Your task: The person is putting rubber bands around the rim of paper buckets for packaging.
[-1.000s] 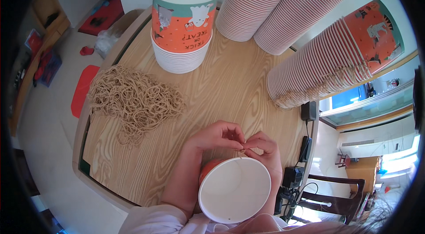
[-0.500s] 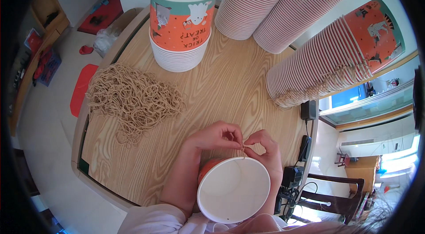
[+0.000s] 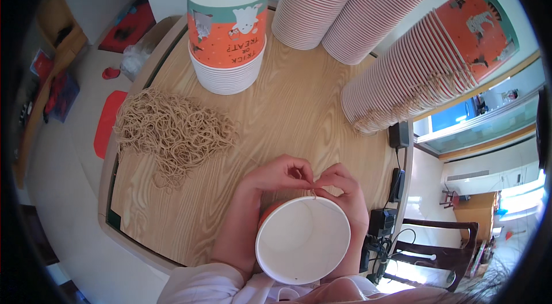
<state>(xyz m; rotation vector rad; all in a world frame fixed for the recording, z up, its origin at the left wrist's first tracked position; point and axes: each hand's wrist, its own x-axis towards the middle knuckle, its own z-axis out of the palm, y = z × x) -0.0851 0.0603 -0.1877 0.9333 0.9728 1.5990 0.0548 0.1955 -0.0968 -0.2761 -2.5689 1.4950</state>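
From where I stand, the white-lined tub (image 3: 303, 241) is at the lower middle of the frame, between the two forearms, its mouth tilted up toward the person; what supports it below is hidden. The left hand (image 3: 280, 173) and right hand (image 3: 347, 188) meet just above its upper rim, each with thumb and forefinger drawn into a narrow pinch on a tan cord (image 3: 314, 193). The exact lay of the cord between the fingertips is too small to tell.

On method: in my judgement, the pinch is best kept close to the rim and the pull even from both sides, so that the cord carries no slack and the rim does not crease. Light, steady pressure from the forearms should stop the tub turning.

Against the frame of half a second ago, the opening between right thumb and forefinger appears smaller, and less cord shows between the hands. The tub's upper rim sits slightly higher. The upturned stack of tubs (image 3: 227, 33), upper left of centre, and the leaning stack of tubs (image 3: 402, 68), upper right, lie further left, which I attribute to a head turn. The cord pile (image 3: 172, 131), left of centre, shows no evident change.
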